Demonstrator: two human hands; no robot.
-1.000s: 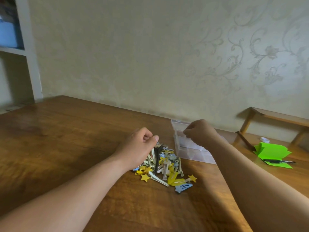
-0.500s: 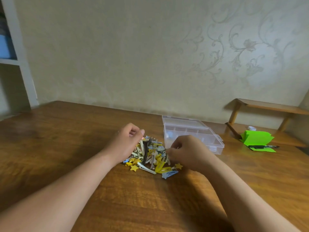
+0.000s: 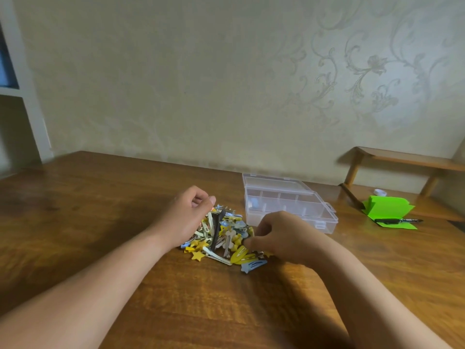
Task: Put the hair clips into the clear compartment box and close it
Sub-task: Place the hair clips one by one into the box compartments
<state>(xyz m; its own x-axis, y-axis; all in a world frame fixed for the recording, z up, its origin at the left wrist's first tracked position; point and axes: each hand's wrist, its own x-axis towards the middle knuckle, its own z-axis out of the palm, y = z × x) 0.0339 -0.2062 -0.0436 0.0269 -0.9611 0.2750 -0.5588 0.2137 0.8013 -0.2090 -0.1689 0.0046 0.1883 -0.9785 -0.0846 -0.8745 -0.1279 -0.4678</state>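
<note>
Since a second ago the right hand (image 3: 281,239) has moved from over the box to the right side of the hair clips (image 3: 221,238). Its grip curls onto them; whether it pinches one cannot be told. The left hand (image 3: 188,217) stays at the heap's left, its grip curled and any contents hidden. The clear compartment box (image 3: 324,217) lies open beside the heap, toward the desk's (image 3: 100,210) far edge, with its lid (image 3: 271,182) folded back.

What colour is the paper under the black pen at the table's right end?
The paper is bright green, seen best in the head view.
</note>
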